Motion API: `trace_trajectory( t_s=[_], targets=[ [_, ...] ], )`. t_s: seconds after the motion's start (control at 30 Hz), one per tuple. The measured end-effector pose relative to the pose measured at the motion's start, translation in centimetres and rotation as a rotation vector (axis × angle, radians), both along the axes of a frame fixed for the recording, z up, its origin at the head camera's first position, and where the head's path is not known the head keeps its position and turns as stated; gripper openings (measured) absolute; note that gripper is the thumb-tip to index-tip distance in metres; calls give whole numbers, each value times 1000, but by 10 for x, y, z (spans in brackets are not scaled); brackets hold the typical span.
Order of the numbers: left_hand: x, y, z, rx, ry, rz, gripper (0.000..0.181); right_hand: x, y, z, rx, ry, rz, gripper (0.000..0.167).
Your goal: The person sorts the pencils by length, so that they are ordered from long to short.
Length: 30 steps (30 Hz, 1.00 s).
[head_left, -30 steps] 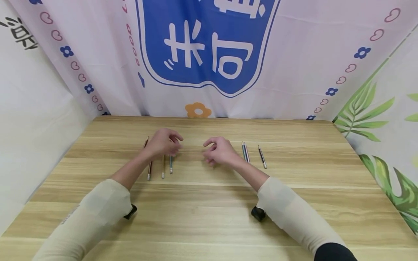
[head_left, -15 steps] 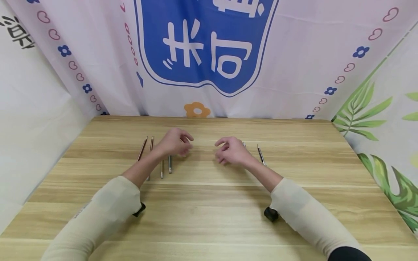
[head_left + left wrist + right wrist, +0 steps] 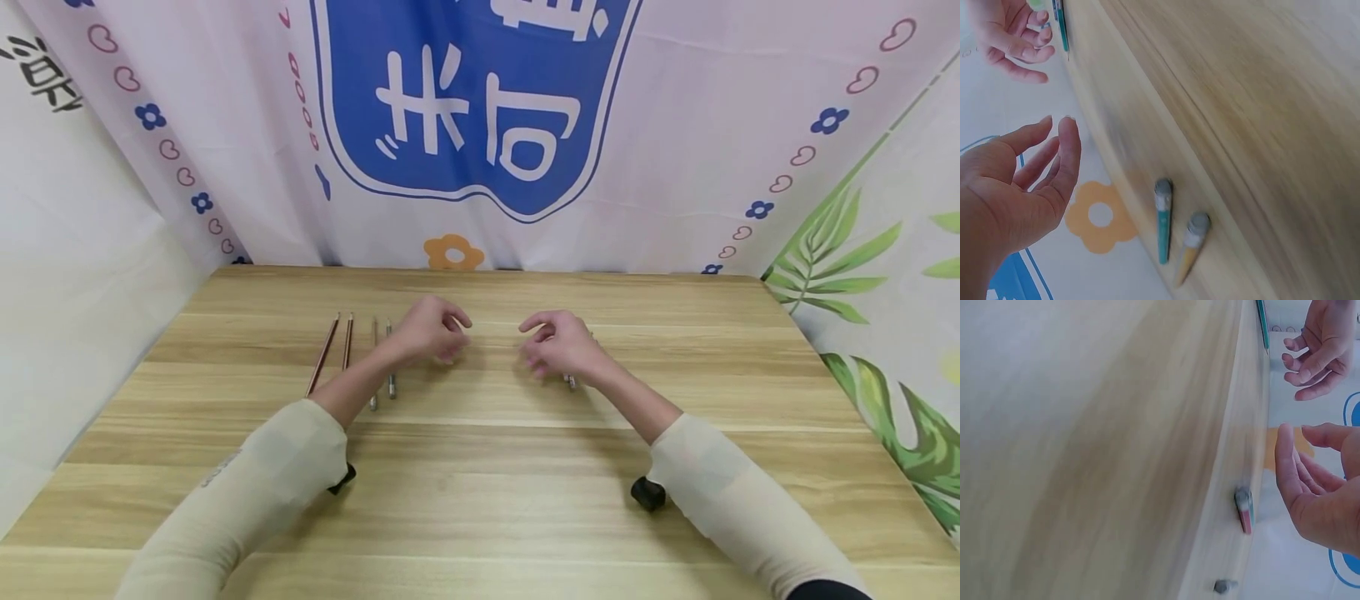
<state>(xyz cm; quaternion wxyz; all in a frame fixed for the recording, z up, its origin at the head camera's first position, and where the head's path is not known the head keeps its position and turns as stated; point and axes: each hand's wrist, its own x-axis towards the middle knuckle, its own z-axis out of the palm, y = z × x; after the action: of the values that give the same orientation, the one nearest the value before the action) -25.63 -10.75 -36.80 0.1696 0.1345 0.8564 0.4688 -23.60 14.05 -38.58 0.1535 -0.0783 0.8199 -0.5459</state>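
Observation:
Above the middle of the table, the left hand [image 3: 431,329] is loosely curved with nothing in it. The right hand [image 3: 561,343] faces it across a gap, also empty, fingers loosely bent. Left of the left hand lie several pencils: a reddish-brown pencil [image 3: 322,356], another brown one [image 3: 348,342], a tan one [image 3: 374,367] and a grey-blue one [image 3: 392,385]. Under the right hand only small parts of pencils [image 3: 570,382] show. The left wrist view has a teal pencil [image 3: 1164,231] and a yellow one [image 3: 1187,259] near the left hand [image 3: 1029,181].
The wooden table [image 3: 480,500] runs back to a hanging cloth [image 3: 675,150] with a blue emblem. A leaf-patterned cloth [image 3: 847,283] hangs at the right. Black wrist devices sit under both sleeves [image 3: 285,467].
Both hands have moved to the right above the table, uncovering the pencils at left and covering most of those at right. The pencils have not visibly moved.

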Motion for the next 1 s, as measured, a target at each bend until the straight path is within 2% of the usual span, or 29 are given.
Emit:
trace_trajectory(
  t_s=[0.47,1.0],
  targets=[
    [2,35,2,-28,12,-46,25,5,30,2,55,20,-35,35],
    [-2,78,-4,5,7,-80,22,6,67,2,64,5,-93,40]
  ],
)
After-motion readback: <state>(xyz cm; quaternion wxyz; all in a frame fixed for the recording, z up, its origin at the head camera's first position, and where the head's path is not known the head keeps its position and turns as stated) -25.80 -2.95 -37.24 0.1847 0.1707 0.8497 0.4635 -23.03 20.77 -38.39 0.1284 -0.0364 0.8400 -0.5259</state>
